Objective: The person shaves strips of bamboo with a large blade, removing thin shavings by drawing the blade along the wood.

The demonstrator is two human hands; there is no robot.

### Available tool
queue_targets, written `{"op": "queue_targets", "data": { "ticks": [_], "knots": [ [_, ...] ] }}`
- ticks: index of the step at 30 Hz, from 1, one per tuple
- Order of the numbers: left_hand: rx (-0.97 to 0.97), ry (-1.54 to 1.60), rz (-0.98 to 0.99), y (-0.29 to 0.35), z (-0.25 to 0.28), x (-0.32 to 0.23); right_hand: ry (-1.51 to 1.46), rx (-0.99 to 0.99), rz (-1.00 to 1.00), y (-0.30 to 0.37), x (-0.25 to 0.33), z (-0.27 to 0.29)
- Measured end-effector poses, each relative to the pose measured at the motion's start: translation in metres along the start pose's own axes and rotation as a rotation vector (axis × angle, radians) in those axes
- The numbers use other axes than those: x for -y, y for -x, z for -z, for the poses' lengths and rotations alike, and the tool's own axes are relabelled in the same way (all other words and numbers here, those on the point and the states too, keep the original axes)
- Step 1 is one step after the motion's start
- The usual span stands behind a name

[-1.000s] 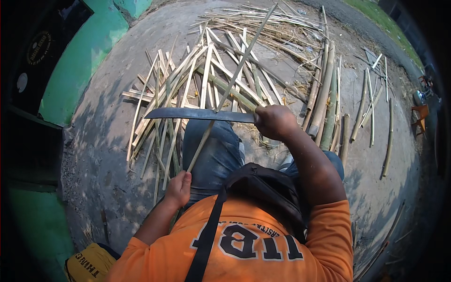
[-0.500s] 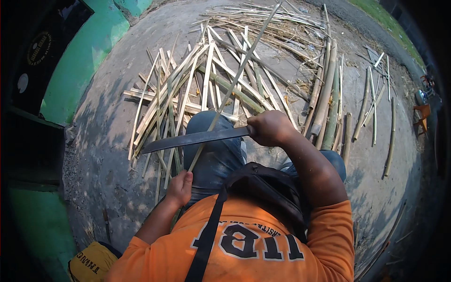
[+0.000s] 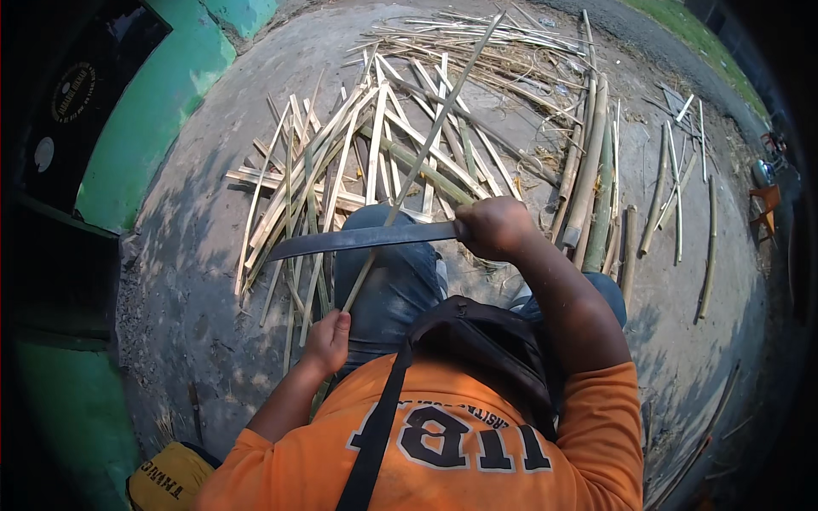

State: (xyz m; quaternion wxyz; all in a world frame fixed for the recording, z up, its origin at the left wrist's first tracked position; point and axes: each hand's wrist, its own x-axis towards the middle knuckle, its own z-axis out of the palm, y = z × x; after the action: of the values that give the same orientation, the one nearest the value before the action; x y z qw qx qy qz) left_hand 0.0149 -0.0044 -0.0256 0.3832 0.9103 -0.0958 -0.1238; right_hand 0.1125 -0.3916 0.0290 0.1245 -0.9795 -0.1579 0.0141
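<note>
My right hand [image 3: 498, 228] is closed round the handle of a machete [image 3: 366, 239], whose long dark blade points left above my knee. A long thin bamboo strip [image 3: 434, 126] slants from my left hand up toward the far pile, and the blade lies across it. My left hand [image 3: 327, 339] grips the near end of that strip, thumb on top. The strip passes over my jeans-clad knee [image 3: 388, 285]. Whether the cutting edge touches the strip I cannot tell. A black bag [image 3: 486, 341] hangs across my chest.
Split bamboo strips [image 3: 345, 153] lie heaped on the ground beyond my knees. Whole bamboo poles [image 3: 592, 170] lie to the right, with shorter sticks [image 3: 660, 192] past them. A green wall [image 3: 158, 102] stands at left. A yellow cloth item [image 3: 170, 477] sits at lower left.
The machete and my right hand have shifted slightly right and a little nearer the far side, the blade now more level. My left hand keeps its hold on the strip.
</note>
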Motion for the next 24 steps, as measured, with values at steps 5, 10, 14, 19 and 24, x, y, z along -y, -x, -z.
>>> {"op": "queue_targets", "data": {
  "ticks": [5, 10, 14, 19, 24],
  "knots": [
    [-0.022, -0.007, -0.042, -0.002, 0.0, 0.004, -0.04, 0.06, 0.127, -0.005, 0.014, 0.0],
    [0.002, 0.0, -0.015, -0.004, 0.003, -0.001, -0.074, -0.171, -0.202, -0.011, -0.034, -0.004],
    [0.004, 0.003, -0.011, -0.004, 0.001, 0.001, -0.086, -0.211, -0.064, -0.005, -0.032, -0.012],
    [-0.015, -0.018, -0.021, -0.004, 0.0, 0.0, 0.012, -0.049, 0.159, -0.005, 0.012, -0.016],
    [-0.017, -0.016, -0.021, -0.001, 0.002, 0.0, -0.029, -0.274, -0.189, -0.016, -0.03, -0.019]
  ]
}}
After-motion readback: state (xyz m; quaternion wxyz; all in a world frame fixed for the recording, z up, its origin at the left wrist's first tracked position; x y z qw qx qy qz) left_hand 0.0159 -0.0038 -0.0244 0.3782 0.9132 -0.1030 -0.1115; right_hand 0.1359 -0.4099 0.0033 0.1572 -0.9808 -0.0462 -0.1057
